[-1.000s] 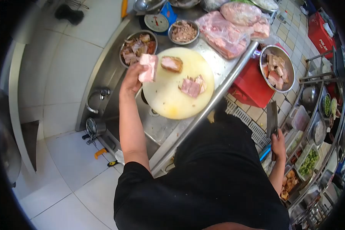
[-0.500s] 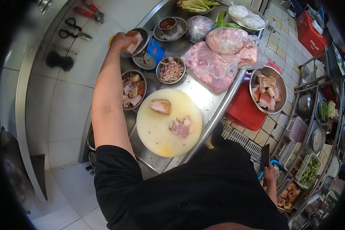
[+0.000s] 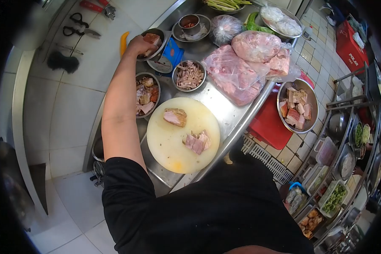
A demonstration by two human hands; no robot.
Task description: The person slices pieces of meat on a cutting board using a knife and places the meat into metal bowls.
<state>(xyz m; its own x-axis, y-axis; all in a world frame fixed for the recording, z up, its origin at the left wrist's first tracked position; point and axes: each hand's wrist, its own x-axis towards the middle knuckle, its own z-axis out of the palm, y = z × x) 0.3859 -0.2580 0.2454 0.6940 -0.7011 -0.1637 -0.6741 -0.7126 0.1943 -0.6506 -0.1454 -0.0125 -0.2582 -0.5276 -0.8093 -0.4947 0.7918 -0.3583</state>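
Note:
My left hand (image 3: 137, 45) reaches into a metal bowl (image 3: 161, 34) on a blue kitchen scale (image 3: 169, 55), its fingers closed around a piece of pork (image 3: 152, 39). Part of the grip is hidden behind the back of the hand. On the round white cutting board (image 3: 163, 148) lie a browned chunk of pork (image 3: 175, 117) and a cut, paler portion of pork (image 3: 197, 142). Beside the scale is a bowl of pork strips (image 3: 189, 75), and a bowl of pork chunks (image 3: 146, 97) stands under my left forearm. My right hand is out of sight.
Bagged raw meat (image 3: 237, 72) covers the far counter. A metal bowl of pork pieces (image 3: 298, 106) rests over a red stool (image 3: 266, 127). Scissors (image 3: 80, 26) hang on the left wall. Shelves with food containers (image 3: 334, 197) line the right.
My left hand has lowered the pork piece deeper into the bowl on the scale. My right hand, which held a cleaver low on the right, has gone out of view.

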